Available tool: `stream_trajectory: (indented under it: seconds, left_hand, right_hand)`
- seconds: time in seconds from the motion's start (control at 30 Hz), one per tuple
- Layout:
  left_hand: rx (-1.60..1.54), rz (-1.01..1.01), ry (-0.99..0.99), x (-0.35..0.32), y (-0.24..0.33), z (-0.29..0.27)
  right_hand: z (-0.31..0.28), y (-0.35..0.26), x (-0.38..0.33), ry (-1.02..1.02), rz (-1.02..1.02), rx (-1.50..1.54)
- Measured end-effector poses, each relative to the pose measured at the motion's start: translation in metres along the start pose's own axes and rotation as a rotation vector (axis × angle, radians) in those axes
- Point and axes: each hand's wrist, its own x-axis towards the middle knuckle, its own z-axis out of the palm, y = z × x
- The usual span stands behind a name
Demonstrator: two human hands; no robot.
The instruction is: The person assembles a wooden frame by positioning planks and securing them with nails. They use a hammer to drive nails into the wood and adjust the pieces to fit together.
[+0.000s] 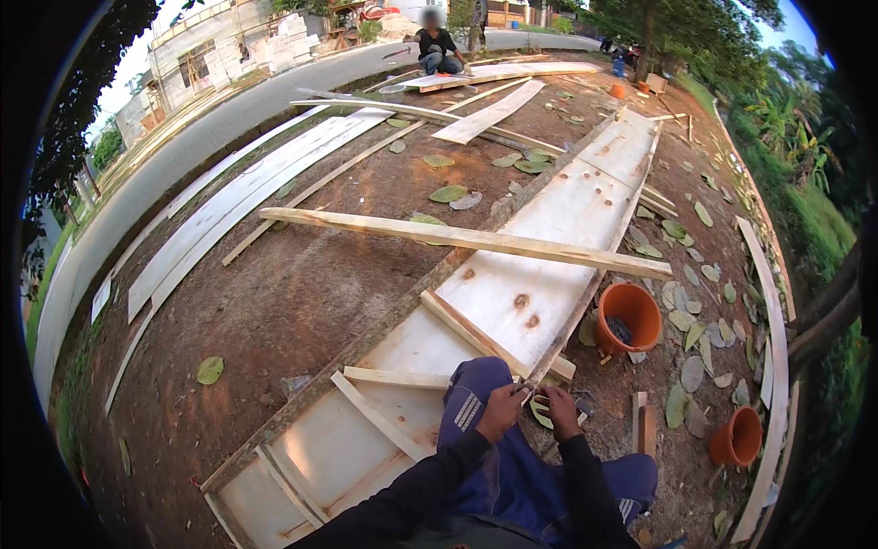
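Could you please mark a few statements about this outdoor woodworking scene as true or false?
1. Both hands, the left hand and right hand, meet at the right edge of the long plywood form. True.
2. A loose wooden batten lies across the form. True.
3. The nearer orange pot sits on top of the plywood. False: it stands on the ground beside the form's right edge.
4. Nobody else is in view. False: another person crouches by boards at the far end.
5. Fallen leaves lie on the soil. True.
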Motion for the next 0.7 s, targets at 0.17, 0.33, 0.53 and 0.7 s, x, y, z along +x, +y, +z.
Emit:
stream_trajectory:
  seconds: [0.17,0.33,0.53,0.7]
  left_hand:
    - [-0.224,0.02,0.006,-0.006,0.004,-0.004]
    - [-0.32,0.116,0.126,-0.008,0.007,-0.002]
    - [-0.281,0.177,0.087,-0.01,0.0,-0.009]
    - [-0.202,0.204,-0.027,-0.013,0.006,-0.006]
  right_hand:
    - [0.015,-0.004,0.018,-0.048,-0.147,-0.076]
    - [0.032,0.007,-0.001,-0.01,-0.304,-0.078]
    - [0.061,-0.004,-0.055,0.025,-0.597,-0.434]
    - [0.082,-0.026,-0.072,-0.077,-0.755,-0.511]
